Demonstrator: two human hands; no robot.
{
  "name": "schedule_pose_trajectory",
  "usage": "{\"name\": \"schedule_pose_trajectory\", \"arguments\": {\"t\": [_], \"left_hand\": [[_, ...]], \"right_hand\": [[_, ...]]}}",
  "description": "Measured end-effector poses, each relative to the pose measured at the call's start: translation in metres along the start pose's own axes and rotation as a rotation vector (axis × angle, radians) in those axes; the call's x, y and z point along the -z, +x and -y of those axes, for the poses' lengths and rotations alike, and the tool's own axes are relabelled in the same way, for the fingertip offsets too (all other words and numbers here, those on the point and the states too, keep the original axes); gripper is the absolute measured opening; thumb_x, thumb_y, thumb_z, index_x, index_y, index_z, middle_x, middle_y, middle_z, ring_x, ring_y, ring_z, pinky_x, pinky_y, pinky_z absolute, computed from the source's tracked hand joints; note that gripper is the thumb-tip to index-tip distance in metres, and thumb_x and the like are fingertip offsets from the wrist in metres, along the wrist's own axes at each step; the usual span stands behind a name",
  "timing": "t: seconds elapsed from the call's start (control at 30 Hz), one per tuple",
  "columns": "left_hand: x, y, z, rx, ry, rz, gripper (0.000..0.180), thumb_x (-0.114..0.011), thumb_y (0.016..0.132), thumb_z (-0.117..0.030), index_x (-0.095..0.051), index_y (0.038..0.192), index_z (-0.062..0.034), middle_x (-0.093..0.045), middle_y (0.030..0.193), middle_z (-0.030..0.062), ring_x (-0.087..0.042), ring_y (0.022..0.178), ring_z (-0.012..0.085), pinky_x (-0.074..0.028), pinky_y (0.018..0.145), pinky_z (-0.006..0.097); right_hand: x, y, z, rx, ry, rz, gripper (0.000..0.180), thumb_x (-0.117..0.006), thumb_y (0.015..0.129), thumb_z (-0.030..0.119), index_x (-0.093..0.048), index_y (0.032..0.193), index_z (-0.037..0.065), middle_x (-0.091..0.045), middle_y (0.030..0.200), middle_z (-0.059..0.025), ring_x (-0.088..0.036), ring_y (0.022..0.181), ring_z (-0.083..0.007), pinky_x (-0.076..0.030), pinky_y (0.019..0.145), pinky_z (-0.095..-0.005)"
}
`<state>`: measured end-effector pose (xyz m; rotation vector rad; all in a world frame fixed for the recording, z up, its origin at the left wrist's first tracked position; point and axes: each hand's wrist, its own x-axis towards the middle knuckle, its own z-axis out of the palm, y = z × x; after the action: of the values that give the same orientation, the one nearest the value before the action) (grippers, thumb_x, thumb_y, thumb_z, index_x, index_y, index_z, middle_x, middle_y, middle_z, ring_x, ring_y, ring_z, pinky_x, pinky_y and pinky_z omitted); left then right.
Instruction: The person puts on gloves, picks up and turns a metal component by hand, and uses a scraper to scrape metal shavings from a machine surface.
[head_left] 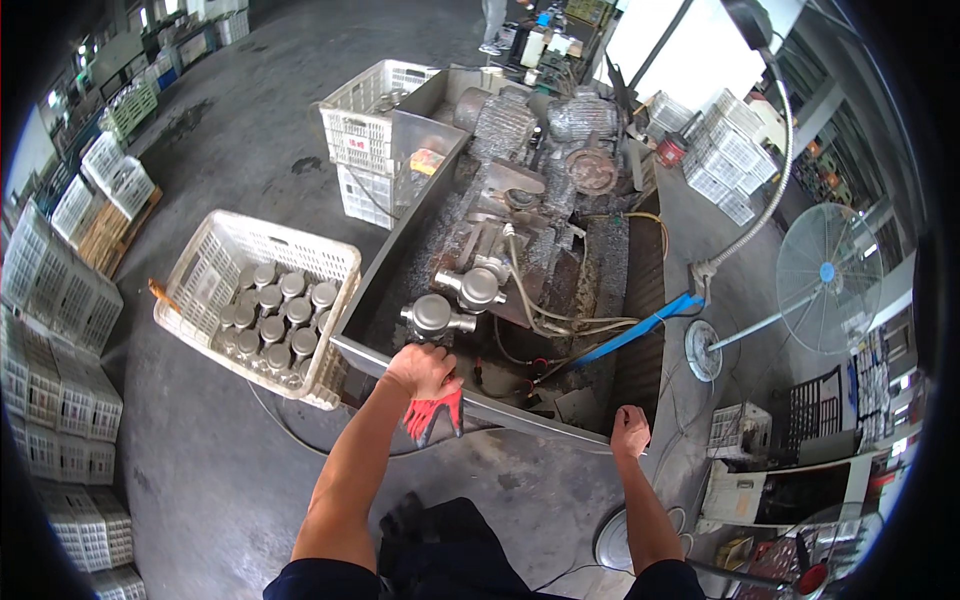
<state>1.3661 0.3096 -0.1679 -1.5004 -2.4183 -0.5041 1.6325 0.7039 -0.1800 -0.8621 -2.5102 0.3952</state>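
My left hand (422, 372) is closed at the front rim of a metal machine trough (520, 420). A red work glove (436, 410) with dark fingertips hangs from it, outside the rim. Just beyond that hand, inside the trough, sits a round-topped metal pipe fitting (433, 314) with a stub on each side. A second similar fitting (479, 288) is at the machine's (510, 200) work head, beside a thin hose. At the trough's front right corner my right hand (630, 432) has its fingers curled; what they grip, if anything, is hidden.
A white plastic crate (340, 262) of several metal fittings stands left of the trough. Stacked crates (365, 140) are behind it. A blue bar (635, 330) slants across the trough's right side. A standing fan (828, 275) is at right; a cable (300, 440) crosses the floor.
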Motion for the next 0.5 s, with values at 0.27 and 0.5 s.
{"name": "schedule_pose_trajectory", "arguments": {"t": [0.27, 0.5], "left_hand": [[0.0007, 0.001, -0.0005, -0.009, 0.013, 0.001, 0.036, -0.069, 0.082, -0.044, -0.062, 0.072, -0.0106, -0.062, 0.069, 0.0076, -0.066, 0.062, 0.0269, -0.053, 0.055, 0.039], [-0.0018, 0.0, -0.0004, -0.004, 0.015, 0.037, 0.035, -0.069, 0.082, -0.043, -0.061, 0.074, -0.01, -0.062, 0.07, 0.0091, -0.067, 0.063, 0.028, -0.053, 0.056, 0.04]], "right_hand": [[0.0004, 0.0003, 0.001, -0.035, -0.004, -0.019, 0.009, -0.065, 0.088, 0.017, -0.069, 0.088, 0.009, -0.065, 0.085, -0.0098, -0.064, 0.081, -0.0343, -0.051, 0.07, -0.0477], [0.0038, 0.0002, 0.0067, -0.006, -0.025, -0.039, 0.011, -0.064, 0.088, 0.019, -0.068, 0.085, 0.009, -0.065, 0.086, -0.0098, -0.065, 0.084, -0.0355, -0.051, 0.072, -0.0497]]}}
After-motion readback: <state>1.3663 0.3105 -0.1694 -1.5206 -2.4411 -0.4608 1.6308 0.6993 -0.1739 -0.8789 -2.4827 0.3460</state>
